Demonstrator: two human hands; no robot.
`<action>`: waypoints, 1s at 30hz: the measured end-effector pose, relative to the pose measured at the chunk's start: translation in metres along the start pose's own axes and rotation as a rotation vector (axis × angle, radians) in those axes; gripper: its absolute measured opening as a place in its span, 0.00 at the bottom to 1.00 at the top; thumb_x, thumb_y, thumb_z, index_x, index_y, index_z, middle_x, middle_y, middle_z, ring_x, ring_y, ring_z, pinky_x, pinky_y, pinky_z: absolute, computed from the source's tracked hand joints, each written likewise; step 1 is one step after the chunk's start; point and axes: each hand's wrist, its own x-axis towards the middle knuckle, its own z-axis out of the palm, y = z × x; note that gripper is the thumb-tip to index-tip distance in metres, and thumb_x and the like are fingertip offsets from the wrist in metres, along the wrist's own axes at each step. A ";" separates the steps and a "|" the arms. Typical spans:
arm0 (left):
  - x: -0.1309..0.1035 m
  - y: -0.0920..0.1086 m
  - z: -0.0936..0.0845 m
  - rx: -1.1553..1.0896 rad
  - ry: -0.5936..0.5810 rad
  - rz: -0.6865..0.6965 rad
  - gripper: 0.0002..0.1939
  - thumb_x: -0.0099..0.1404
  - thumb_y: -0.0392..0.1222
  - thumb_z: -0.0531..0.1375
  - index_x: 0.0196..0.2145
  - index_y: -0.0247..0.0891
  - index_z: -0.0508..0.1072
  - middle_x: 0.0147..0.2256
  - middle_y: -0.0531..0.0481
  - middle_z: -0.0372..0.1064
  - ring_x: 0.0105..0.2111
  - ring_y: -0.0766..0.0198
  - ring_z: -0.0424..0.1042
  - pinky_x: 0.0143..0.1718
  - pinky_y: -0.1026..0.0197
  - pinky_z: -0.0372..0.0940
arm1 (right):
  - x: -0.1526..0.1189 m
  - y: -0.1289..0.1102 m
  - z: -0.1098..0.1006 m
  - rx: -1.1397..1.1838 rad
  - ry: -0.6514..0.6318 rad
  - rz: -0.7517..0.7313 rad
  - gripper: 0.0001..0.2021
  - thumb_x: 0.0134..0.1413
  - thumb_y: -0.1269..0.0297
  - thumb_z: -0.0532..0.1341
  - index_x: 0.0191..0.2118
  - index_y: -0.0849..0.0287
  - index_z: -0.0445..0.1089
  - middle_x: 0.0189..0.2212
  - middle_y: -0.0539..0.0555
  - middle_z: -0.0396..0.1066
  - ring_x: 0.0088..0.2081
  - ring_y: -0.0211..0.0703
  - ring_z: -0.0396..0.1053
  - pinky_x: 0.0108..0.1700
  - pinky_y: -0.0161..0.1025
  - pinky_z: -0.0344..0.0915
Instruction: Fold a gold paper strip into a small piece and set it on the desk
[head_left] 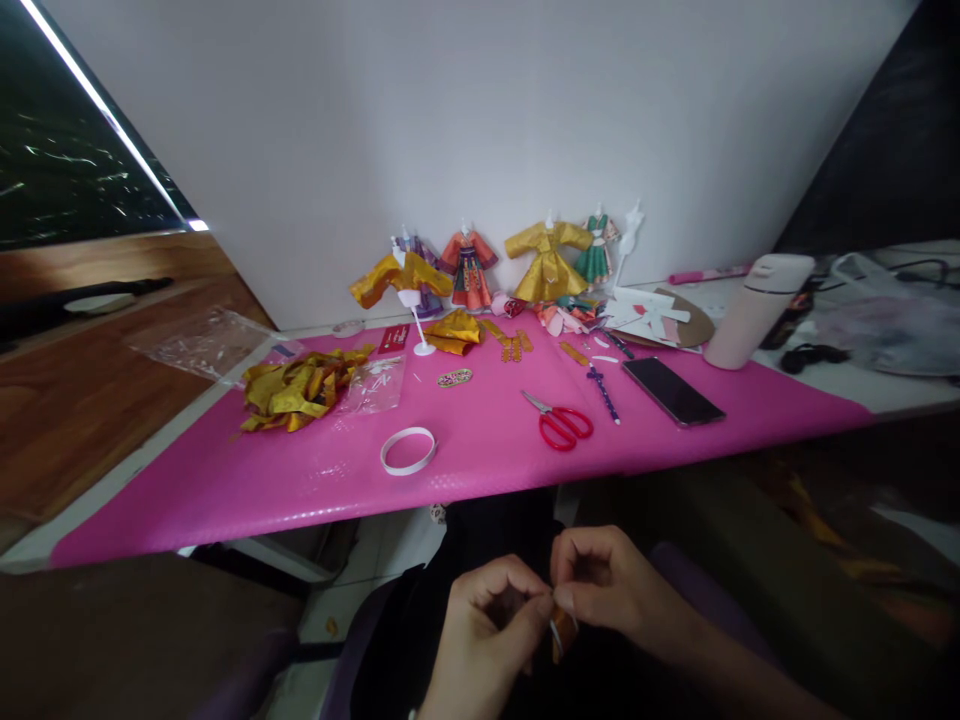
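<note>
Close together over the lap, my left hand [495, 620] and my right hand [611, 580] pinch a small strip of gold fabric [562, 630]. A thin white edging shows along the strip, whose lower part hangs under the fingertips. Whether a needle or thread is between the fingers cannot be made out. On the pink table mat [480, 450] ahead lie red-handled scissors [559, 422] and a white tape ring [408, 452]. Gold cut pieces [514, 348] and a patterned oval case [454, 378] are farther back.
Small dress forms in doll robes, one a yellow robe [550, 262], line the wall. Gold fabric scraps [300, 390] lie at left beside clear plastic bags [375, 385]. A phone [673, 390], a purple pen [603, 393] and a pale bottle [757, 312] are at right.
</note>
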 end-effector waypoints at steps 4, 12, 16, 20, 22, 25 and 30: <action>0.000 -0.001 0.000 -0.006 0.001 -0.003 0.17 0.53 0.51 0.70 0.20 0.35 0.74 0.18 0.53 0.66 0.16 0.71 0.60 0.16 0.70 0.54 | 0.000 -0.001 0.000 0.006 -0.011 0.000 0.08 0.48 0.63 0.65 0.25 0.58 0.66 0.22 0.47 0.67 0.24 0.37 0.64 0.27 0.35 0.59; 0.000 -0.001 -0.002 -0.018 -0.019 -0.011 0.18 0.54 0.52 0.70 0.22 0.35 0.73 0.18 0.52 0.68 0.16 0.72 0.60 0.16 0.71 0.54 | 0.000 0.002 -0.001 0.014 -0.018 -0.007 0.09 0.48 0.63 0.66 0.25 0.58 0.66 0.22 0.47 0.66 0.24 0.36 0.62 0.27 0.35 0.56; 0.000 -0.003 -0.003 -0.019 -0.038 -0.021 0.20 0.55 0.54 0.70 0.22 0.34 0.74 0.19 0.51 0.68 0.16 0.72 0.60 0.17 0.70 0.55 | 0.000 0.004 -0.001 0.022 -0.013 -0.010 0.10 0.49 0.61 0.67 0.25 0.59 0.67 0.22 0.46 0.66 0.24 0.35 0.60 0.27 0.34 0.56; 0.000 -0.004 -0.004 -0.026 -0.038 -0.023 0.21 0.54 0.56 0.70 0.23 0.34 0.74 0.19 0.51 0.68 0.16 0.72 0.60 0.16 0.71 0.55 | 0.000 0.004 -0.002 0.028 -0.014 -0.009 0.10 0.48 0.61 0.67 0.25 0.59 0.67 0.22 0.46 0.65 0.24 0.35 0.60 0.26 0.34 0.56; 0.001 -0.005 -0.004 -0.032 -0.039 -0.021 0.22 0.54 0.57 0.70 0.23 0.34 0.73 0.19 0.51 0.68 0.16 0.72 0.61 0.16 0.71 0.55 | 0.000 0.004 -0.002 0.035 -0.021 -0.007 0.10 0.48 0.61 0.67 0.25 0.59 0.67 0.22 0.47 0.66 0.24 0.35 0.61 0.26 0.34 0.57; 0.000 -0.005 -0.003 -0.034 -0.031 -0.017 0.21 0.54 0.56 0.70 0.22 0.34 0.73 0.18 0.53 0.67 0.16 0.73 0.59 0.16 0.71 0.54 | 0.000 0.005 -0.002 0.045 -0.027 -0.002 0.11 0.48 0.61 0.67 0.25 0.59 0.66 0.22 0.47 0.66 0.24 0.36 0.62 0.27 0.34 0.57; 0.001 -0.006 -0.001 -0.045 -0.013 -0.019 0.21 0.53 0.55 0.70 0.22 0.33 0.73 0.18 0.52 0.67 0.15 0.72 0.60 0.15 0.71 0.56 | 0.001 0.008 -0.001 0.027 -0.018 -0.008 0.11 0.49 0.60 0.67 0.26 0.59 0.66 0.22 0.47 0.66 0.23 0.36 0.63 0.27 0.34 0.59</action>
